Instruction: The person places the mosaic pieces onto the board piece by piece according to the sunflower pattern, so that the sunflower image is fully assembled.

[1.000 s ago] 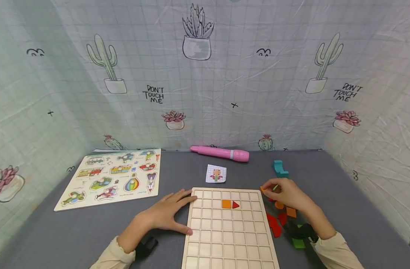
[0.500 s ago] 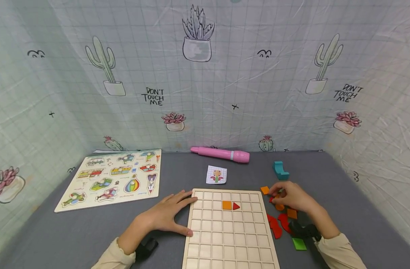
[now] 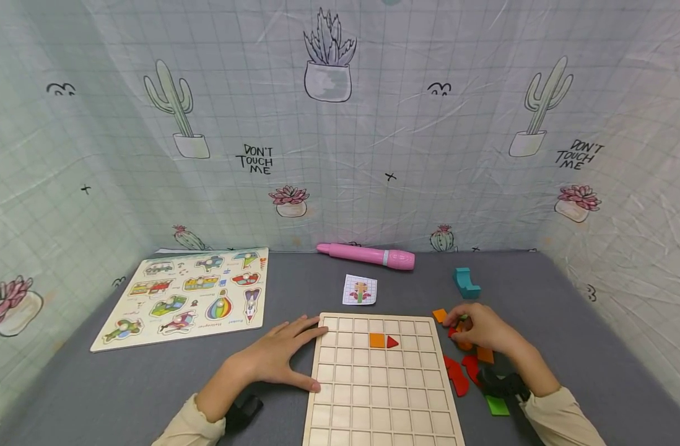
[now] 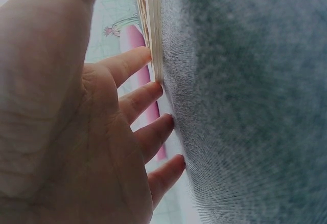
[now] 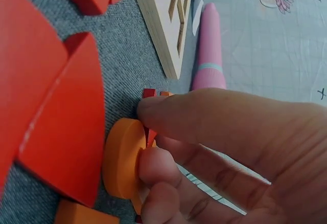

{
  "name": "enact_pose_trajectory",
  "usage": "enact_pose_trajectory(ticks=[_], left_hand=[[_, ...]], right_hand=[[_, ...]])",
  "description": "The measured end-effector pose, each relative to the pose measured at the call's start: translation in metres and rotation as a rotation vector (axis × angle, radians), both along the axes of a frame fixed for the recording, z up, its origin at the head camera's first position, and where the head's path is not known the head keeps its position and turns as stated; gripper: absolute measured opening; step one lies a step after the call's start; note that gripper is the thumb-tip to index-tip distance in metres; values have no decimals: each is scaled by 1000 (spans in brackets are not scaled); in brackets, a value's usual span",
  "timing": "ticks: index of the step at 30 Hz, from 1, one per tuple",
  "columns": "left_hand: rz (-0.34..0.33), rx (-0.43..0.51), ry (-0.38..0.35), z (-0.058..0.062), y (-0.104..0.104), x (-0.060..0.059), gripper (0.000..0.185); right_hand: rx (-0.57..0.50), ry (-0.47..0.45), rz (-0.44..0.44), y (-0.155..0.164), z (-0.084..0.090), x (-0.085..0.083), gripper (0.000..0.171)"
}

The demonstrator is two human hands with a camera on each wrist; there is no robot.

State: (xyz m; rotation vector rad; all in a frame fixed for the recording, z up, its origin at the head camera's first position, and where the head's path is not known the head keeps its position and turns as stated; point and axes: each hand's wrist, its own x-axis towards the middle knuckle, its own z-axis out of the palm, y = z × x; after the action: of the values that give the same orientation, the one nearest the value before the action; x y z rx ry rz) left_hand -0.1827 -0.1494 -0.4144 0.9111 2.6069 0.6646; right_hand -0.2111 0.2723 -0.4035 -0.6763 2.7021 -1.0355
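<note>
A wooden grid board [image 3: 381,396] lies in front of me with an orange square [image 3: 376,340] and a red triangle [image 3: 392,341] set in its second row. My left hand [image 3: 312,356] lies flat on the grey table, fingers straight, fingertips [image 4: 153,88] against the board's left edge [image 4: 156,55]. My right hand [image 3: 457,323] is low over the loose pieces to the right of the board. In the right wrist view its thumb and a finger [image 5: 145,137] pinch a small red piece [image 5: 150,133] beside an orange disc [image 5: 120,157].
Loose pieces lie right of the board: an orange square [image 3: 440,314], red shapes [image 3: 456,375], a green piece [image 3: 496,405] and a teal block [image 3: 465,282]. A pink pen [image 3: 368,254] and a small card [image 3: 359,289] lie behind. A vehicle puzzle [image 3: 189,296] sits far left. Cloth walls enclose the table.
My right hand has drawn back from the board's top right corner toward the pile, uncovering the orange square there. The left hand has not moved.
</note>
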Motion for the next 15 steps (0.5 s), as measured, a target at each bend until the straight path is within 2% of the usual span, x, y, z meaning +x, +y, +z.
enact_pose_trajectory(ticks=[8,15], left_hand=[[1,-3,12,1,-1,1,96],[0,-1,16,0,0,1,96]], right_hand=[[32,45,-22,-6,-3,-1,12],[54,23,-8,-5,1,2,18]])
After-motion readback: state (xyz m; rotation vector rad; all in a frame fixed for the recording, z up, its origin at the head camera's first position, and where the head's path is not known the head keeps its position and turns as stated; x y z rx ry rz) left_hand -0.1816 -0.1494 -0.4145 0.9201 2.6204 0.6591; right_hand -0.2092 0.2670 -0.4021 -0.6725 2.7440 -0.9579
